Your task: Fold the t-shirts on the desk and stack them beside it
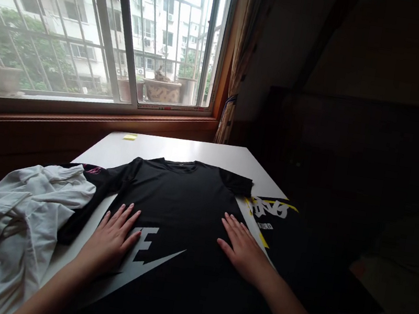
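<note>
A black T-shirt lies spread out on the white table, its neckline toward the window and both short sleeves out to the sides. Grey lettering and a grey swoosh print mark its lower left front. My left hand rests flat on the shirt's left side, beside the lettering, with fingers stretched out. On the right side, my right hand also lies flat on the fabric, fingers extended. Neither hand grips anything. The shirt's lower part fades into shadow near me.
A crumpled white garment and a dark garment with a pink print lie at the left. Another black garment with white and yellow print is at the right. A yellow sticky note sits at the far left, below a barred window.
</note>
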The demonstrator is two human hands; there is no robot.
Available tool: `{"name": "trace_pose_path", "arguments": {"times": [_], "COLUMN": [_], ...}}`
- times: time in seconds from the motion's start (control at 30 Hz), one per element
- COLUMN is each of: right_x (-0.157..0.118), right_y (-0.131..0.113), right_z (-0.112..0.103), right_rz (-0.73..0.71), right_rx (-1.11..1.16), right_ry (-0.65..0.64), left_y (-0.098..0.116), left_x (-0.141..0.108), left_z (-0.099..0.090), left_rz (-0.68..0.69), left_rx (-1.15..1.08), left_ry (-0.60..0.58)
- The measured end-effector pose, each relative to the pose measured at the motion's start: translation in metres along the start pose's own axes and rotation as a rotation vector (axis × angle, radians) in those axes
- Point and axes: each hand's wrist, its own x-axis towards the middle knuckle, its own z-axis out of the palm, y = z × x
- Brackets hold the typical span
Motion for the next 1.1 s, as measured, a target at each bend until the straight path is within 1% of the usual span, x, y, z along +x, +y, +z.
{"name": "trace_pose_path", "arguments": {"times": [0.3, 0.5, 0.7, 0.9, 1.1], "right_x": [-0.0003, -0.0002, -0.0009, -0.0021, -0.0029], "right_y": [0.0009, 0.0027, -0.0008, -0.0003, 0.0016], "right_z": [0.0013, 0.0037, -0.0016, 0.0002, 0.0021], "right_rz": [0.001, -0.011, 0.003, -0.010, -0.015], "right_rx": [-0.008, 0.009, -0.001, 0.017, 0.017], "right_ry": [-0.004, 0.016, -0.022, 0.006, 0.005], "left_y": [0.0001, -0.0004, 0.0008, 0.0043, 0.0045], "left_x": [-0.0019, -0.0025, -0.0023, -0.0033, -0.0056], "left_z": [-0.0018, -0.0009, -0.0018, -0.0032, -0.0057], "left_rz": [0.012, 0.015, 0.015, 0.001, -0.011], "left_rx": [-0.014, -0.019, -0.002, 0.013, 0.002], "left_ry": [-0.020, -0.023, -0.033, -0.040, -0.056]}}
